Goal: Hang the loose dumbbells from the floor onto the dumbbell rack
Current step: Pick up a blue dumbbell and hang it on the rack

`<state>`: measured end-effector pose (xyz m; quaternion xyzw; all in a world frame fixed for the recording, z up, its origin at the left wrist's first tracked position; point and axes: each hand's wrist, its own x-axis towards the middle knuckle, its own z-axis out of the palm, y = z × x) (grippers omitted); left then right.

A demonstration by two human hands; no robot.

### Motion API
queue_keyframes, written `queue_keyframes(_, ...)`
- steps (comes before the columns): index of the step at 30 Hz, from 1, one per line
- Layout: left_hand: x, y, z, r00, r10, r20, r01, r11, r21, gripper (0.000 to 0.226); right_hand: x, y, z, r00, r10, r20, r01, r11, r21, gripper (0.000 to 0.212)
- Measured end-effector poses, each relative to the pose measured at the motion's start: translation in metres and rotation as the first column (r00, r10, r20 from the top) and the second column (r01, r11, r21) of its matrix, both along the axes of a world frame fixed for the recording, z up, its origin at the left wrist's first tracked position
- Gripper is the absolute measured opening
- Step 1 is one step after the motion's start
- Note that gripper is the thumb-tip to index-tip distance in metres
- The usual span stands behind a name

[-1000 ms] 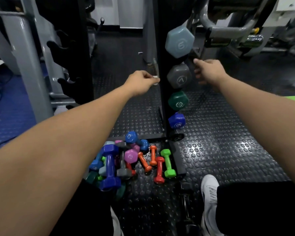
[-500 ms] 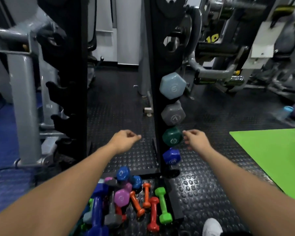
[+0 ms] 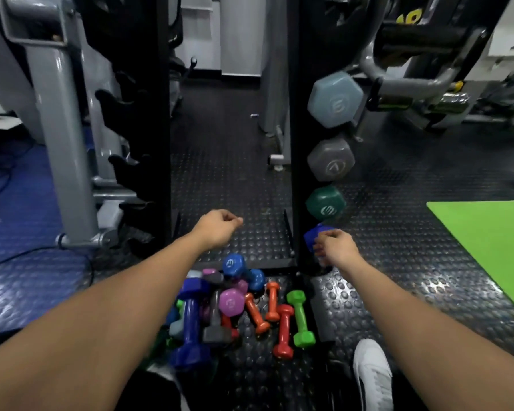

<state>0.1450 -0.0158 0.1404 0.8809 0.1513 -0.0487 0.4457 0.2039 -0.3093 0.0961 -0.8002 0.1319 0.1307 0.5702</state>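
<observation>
Now both hands have dropped from mid-rack toward the floor: left hand loosely curled, holding nothing; right hand curled beside the lowest blue dumbbell on the rack, grip unclear. Loose dumbbells lie piled at the rack's foot, so the next pickup seems due.

Right hand covers most of blue dumbbell on lowest rack peg; fingertip contact unclear. Lower dumbbells in floor pile buried under upper ones, colours partly hidden. White shoe cut off by bottom edge. Machines top right blurred
</observation>
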Motion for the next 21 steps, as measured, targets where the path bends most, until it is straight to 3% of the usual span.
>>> queue_keyframes(15,-0.012,0.017,-0.105,0.979,0.074,-0.188,-0.087,0.994,-0.06,0.016,-0.035,0.048,-0.106,0.963,0.145,-0.227,-0.164,0.984,-0.064,0.009)
queue_keyframes(21,-0.023,0.007,-0.128,0.966,0.034,-0.254,-0.037,0.999,-0.006,0.011,-0.049,0.047,-0.134,0.937,0.168,-0.307,-0.196,0.979,-0.063,0.012)
